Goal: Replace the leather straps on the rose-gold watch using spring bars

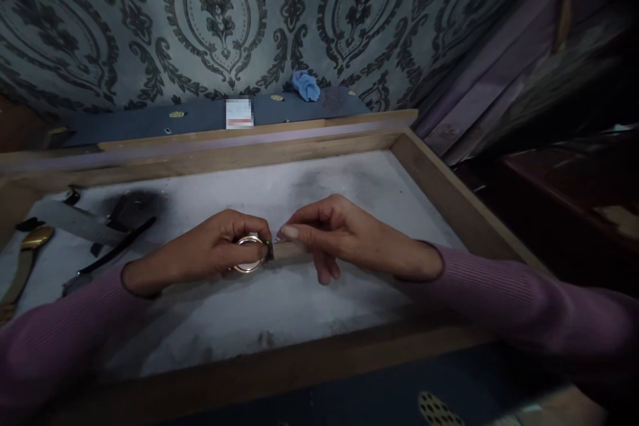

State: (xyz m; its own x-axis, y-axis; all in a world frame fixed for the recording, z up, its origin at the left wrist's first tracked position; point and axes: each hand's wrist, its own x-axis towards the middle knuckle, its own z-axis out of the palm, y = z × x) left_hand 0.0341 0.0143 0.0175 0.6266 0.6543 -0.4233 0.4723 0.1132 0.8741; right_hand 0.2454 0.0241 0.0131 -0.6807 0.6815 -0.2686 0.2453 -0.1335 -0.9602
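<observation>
Near the middle of the head view, my left hand grips a round watch case with a shiny gold-coloured rim, its thumb lying across the face. A short dark piece sits at the case's right side, by the left fingertips. My right hand is just to the right, thumb and index finger pinched on a thin, light-coloured tool that reaches to the case's side. The tool's exact shape is too small to make out. Both hands are above the white surface of a wooden-framed tray.
At the left of the tray lie a gold-coloured watch, a flat grey piece and a dark strap. Behind the tray, a blue crumpled cloth and a small white box rest on a dark blue surface. The tray has raised wooden edges.
</observation>
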